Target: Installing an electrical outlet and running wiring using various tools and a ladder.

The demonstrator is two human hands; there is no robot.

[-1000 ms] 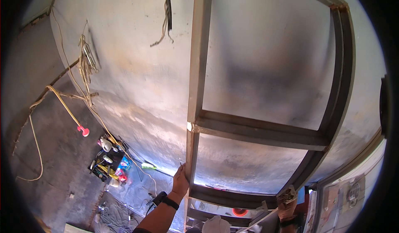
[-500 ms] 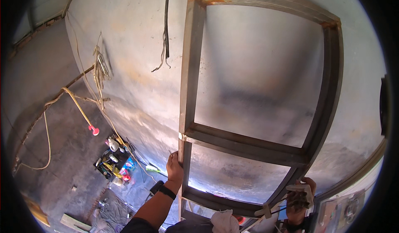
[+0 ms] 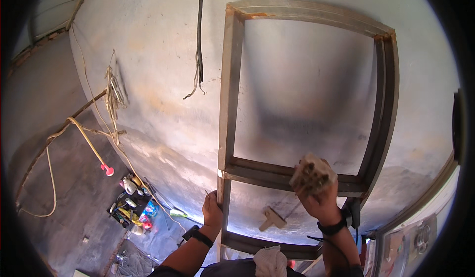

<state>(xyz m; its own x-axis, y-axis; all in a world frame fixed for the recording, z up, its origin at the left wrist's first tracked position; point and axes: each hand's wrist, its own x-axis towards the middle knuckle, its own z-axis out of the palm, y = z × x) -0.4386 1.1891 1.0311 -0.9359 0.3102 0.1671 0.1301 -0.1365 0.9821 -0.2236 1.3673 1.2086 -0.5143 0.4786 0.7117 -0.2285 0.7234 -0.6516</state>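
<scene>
A rusty metal frame of angle bars leans upright against a grey plastered wall. My left hand grips its left upright just below the middle crossbar. My right hand is raised in front of the crossbar and holds a worn, dirty pad against it. A black band sits on each wrist. A pale cloth lies at the lower edge, in front of the frame's bottom bar.
A black cable hangs down the wall left of the frame. Yellow and white cords trail to a red plug. A tray of small bottles and tools lies on the floor. A wooden scrap rests behind the frame.
The view has tilted so the whole frame shows. My right hand rose from the lower right corner to the middle crossbar with the pad. My left hand kept its grip on the left upright.
</scene>
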